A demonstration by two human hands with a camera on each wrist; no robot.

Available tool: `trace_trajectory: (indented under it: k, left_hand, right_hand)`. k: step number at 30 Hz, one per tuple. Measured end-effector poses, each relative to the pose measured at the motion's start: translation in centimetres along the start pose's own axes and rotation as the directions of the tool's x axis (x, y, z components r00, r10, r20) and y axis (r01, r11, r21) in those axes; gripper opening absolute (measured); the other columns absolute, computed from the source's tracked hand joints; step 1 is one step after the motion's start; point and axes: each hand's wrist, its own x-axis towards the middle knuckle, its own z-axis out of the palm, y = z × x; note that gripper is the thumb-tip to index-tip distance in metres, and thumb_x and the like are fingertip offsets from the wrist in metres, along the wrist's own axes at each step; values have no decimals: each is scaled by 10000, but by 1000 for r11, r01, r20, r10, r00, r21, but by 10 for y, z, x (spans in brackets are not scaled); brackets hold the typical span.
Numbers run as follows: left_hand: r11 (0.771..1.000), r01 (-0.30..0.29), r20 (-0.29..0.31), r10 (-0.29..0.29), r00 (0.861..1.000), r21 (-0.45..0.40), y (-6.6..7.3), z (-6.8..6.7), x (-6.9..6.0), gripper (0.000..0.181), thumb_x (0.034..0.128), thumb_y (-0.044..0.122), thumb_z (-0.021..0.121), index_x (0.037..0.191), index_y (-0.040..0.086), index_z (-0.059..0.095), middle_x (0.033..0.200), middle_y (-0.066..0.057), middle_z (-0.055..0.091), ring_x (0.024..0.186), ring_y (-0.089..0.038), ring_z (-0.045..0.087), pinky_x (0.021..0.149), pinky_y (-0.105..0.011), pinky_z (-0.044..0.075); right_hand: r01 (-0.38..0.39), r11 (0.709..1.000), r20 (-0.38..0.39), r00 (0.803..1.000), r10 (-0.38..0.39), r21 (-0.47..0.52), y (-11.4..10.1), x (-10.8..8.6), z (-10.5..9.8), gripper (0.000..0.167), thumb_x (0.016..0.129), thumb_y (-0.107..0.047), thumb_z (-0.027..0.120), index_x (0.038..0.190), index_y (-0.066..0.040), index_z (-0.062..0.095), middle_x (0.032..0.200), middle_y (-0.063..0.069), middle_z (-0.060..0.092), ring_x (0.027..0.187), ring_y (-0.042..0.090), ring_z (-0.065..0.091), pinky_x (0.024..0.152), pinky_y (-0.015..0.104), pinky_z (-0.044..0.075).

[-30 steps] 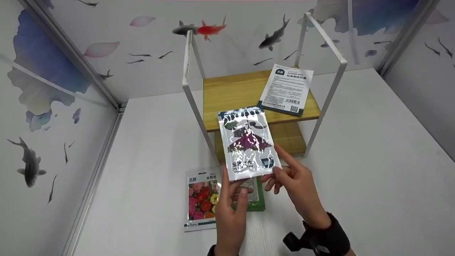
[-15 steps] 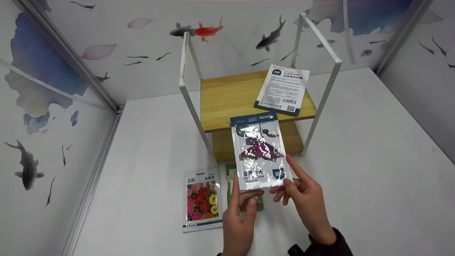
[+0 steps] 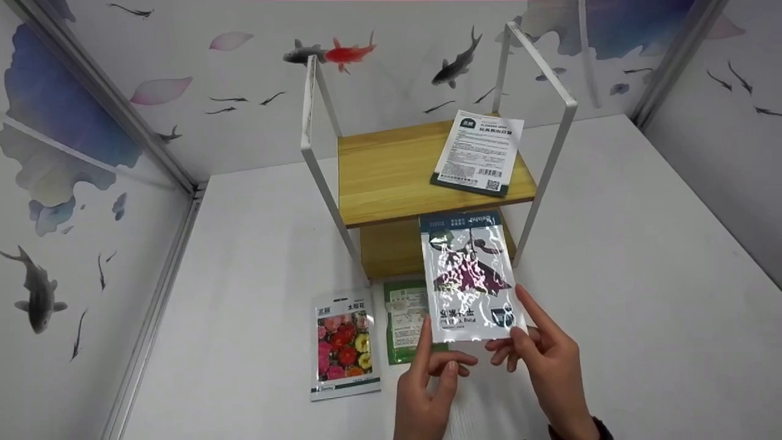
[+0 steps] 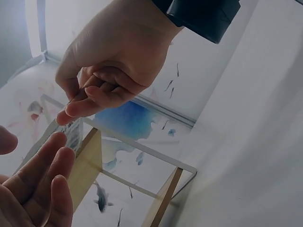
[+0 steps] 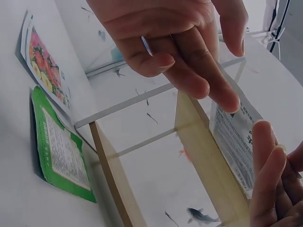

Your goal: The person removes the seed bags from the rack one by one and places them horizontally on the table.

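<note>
A silvery seed packet (image 3: pixel 471 278) with a purple leaf picture hangs tilted in front of the shelf, its print upside down. My right hand (image 3: pixel 555 370) pinches its lower right corner between thumb and index finger. Along the lower left edge lies the straight index finger of my left hand (image 3: pixel 423 394), with the thumb apart from the packet. In the left wrist view, the right hand (image 4: pixel 118 52) pinches the packet (image 4: pixel 72 135) above the extended left fingers (image 4: pixel 40 172). The right wrist view shows the packet's printed back (image 5: pixel 232 142) between both hands.
A white-framed shelf (image 3: pixel 391 171) with wooden boards stands behind; a white packet (image 3: pixel 479 153) lies on its upper board, back side up. In front of it, a flower packet (image 3: pixel 345 348) and a green packet (image 3: pixel 400 324) lie side by side on the white surface (image 3: pixel 244 342).
Both hands and the silvery packet have moved right and down in the head view, uncovering more of the flower and green packets. The grip looks the same.
</note>
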Motion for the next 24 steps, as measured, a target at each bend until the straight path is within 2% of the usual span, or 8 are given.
trace_trajectory:
  k: [4,10,16,19,24]
  left_hand:
    - [1000,19,21,-19,1000,6,-3,2,-2,596,939,275,451,1431,192,126,919,105,644,802,-93,600,761,-288,457]
    - [1000,15,43,-16,999,13,-10,5,-2,589,938,284,451,1430,200,139,927,112,642,794,-82,598,750,-275,460]
    - [999,29,53,-31,998,36,-21,6,-1,590,929,290,467,1426,216,157,1016,125,616,825,-92,600,729,-268,461]
    - [997,64,66,-67,996,42,-29,6,1,603,924,318,468,1427,191,161,1037,131,605,840,-111,601,730,-270,465]
    - [993,112,110,-116,987,45,-41,7,3,621,922,350,462,1432,174,154,979,130,618,805,-80,598,707,-249,466]
  right_hand:
    - [-49,999,-21,999,49,1,3,-3,-3,464,902,-199,532,1347,-246,405,734,133,663,567,290,608,493,306,492]
    - [-150,989,-36,988,150,-10,13,-5,-6,466,906,-167,530,1342,-275,408,751,131,664,608,294,617,531,319,502]
    - [-238,971,-23,971,237,-38,26,-2,-7,483,899,-152,535,1339,-300,402,958,113,642,727,288,613,571,318,504]
    - [-268,959,-33,963,266,-91,34,-1,-8,496,889,-158,548,1333,-323,399,1025,74,626,712,296,584,572,305,495]
    - [-339,915,-73,941,331,-220,46,1,-7,566,853,-142,569,1339,-357,375,872,103,605,611,265,524,571,297,479]
